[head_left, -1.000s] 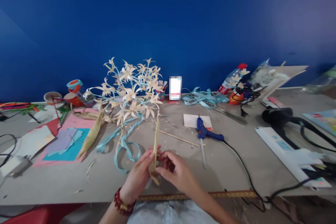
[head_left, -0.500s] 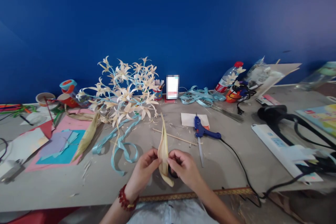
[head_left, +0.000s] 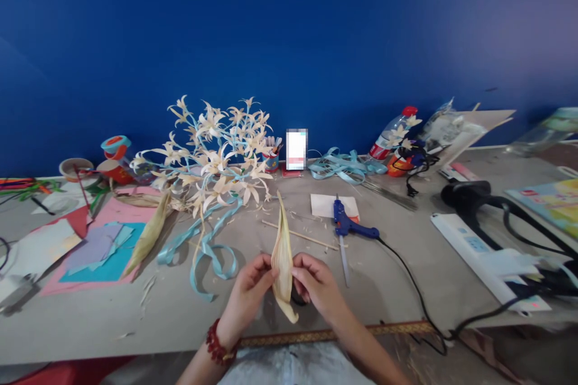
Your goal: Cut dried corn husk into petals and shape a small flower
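Between my hands a dried corn husk (head_left: 283, 261) stands roughly upright above the table's front edge, its pointed tip away from me and its base curled. My left hand (head_left: 253, 286) pinches its left edge between thumb and fingers. On the opposite edge, my right hand (head_left: 316, 283) grips with thumb and fingertips. A dark object, mostly hidden, lies beneath the right fingers. Beyond the husk is a thin stick (head_left: 302, 234). A blue glue gun (head_left: 350, 222) rests to the right on a white card (head_left: 318, 204).
Husk flowers (head_left: 217, 156) on blue stems stand at the back left, with blue ribbon (head_left: 212, 252) trailing forward. More husks (head_left: 151, 234) lie beside coloured paper (head_left: 90, 252). A power strip (head_left: 469, 252) and a black cable (head_left: 415, 286) occupy the right. A bottle (head_left: 392, 132) leans by the wall.
The husk is spread a little wider between my hands. My right hand has shifted slightly to the right, while the left keeps its pinch.
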{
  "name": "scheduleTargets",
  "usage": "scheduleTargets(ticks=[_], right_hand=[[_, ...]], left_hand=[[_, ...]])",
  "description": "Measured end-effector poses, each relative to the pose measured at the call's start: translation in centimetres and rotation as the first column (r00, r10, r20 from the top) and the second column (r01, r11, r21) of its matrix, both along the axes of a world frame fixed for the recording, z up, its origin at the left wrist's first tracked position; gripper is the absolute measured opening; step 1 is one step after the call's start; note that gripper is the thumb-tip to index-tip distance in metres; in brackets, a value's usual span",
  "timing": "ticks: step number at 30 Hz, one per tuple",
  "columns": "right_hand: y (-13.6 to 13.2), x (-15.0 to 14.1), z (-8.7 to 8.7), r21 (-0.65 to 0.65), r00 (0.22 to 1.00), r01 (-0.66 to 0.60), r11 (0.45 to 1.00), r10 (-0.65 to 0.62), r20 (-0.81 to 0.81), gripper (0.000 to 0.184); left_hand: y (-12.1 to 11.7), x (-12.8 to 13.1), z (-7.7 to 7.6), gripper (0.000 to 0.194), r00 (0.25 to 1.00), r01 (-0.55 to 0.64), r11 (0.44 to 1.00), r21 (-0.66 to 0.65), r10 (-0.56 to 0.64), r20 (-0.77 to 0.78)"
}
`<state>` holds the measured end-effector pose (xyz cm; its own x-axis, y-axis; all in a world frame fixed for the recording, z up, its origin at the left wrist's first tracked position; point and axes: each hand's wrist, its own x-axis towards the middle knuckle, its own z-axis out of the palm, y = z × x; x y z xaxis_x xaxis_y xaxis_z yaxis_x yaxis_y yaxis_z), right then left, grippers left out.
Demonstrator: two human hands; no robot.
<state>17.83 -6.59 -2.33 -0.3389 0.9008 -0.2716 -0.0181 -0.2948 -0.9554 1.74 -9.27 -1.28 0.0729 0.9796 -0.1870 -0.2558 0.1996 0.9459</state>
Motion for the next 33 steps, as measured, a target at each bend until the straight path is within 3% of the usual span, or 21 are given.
scheduleTargets(ticks=[3,7,10,17,20,22,25,28,30,33], right_hand=[[-0.3,0.0,0.3,0.153,0.996,-0.026,0.988,0.012,0.090,0.017],[-0.6,0.3,1.3,0.425,0.906,-0.190,0.885,-0.008,0.423,0.010],[-0.5,0.6,1.6,0.415,0.834,-0.299,0.859,0.024,0.551,0.012],[0.0,0.8,1.1,0.422,0.831,-0.380,0.823,0.104,0.546,0.019],[0.2,0.6,1.1,0.428,0.822,-0.390,0.815,0.098,0.561,0.017],[0.2,0.5,1.0,0.417,0.815,-0.409,0.811,0.119,0.568,0.016],[0.2,0.2,1.2,0.414,0.809,-0.447,0.793,0.160,0.566,0.016],[0.1,-0.1,1.8,0.435,0.814,-0.475,0.765,0.194,0.548,0.014],[0.1,-0.2,2.2,0.453,0.830,-0.458,0.765,0.186,0.526,0.017],[0.3,-0.1,2.2,0.463,0.855,-0.323,0.825,0.045,0.517,0.019]], left_hand=[[-0.2,0.3,-0.1,0.018,1.000,-0.019,1.000,0.019,0.020,-0.015],[-0.5,0.6,-0.8,0.016,0.999,-0.039,0.998,0.039,0.040,-0.029],[-0.8,0.5,-1.4,0.017,0.997,-0.064,0.998,0.029,0.065,-0.047],[-2.0,-1.2,-1.2,0.024,0.976,-0.014,1.000,0.024,0.019,-0.218],[-2.7,-2.2,-0.3,0.027,0.895,0.045,0.996,0.078,-0.005,-0.446],[-3.1,-2.9,0.8,0.025,0.772,0.063,0.976,0.208,0.084,-0.630],[-2.9,-3.6,2.6,0.010,0.564,0.215,0.863,0.458,0.273,-0.779],[-2.0,-3.8,3.6,0.023,0.410,0.468,0.813,0.346,0.147,-0.900],[-1.6,-3.7,3.5,0.019,0.402,0.485,0.839,0.247,0.037,-0.915],[-1.3,-3.4,2.5,0.015,0.499,0.369,0.899,0.237,0.024,-0.867]])
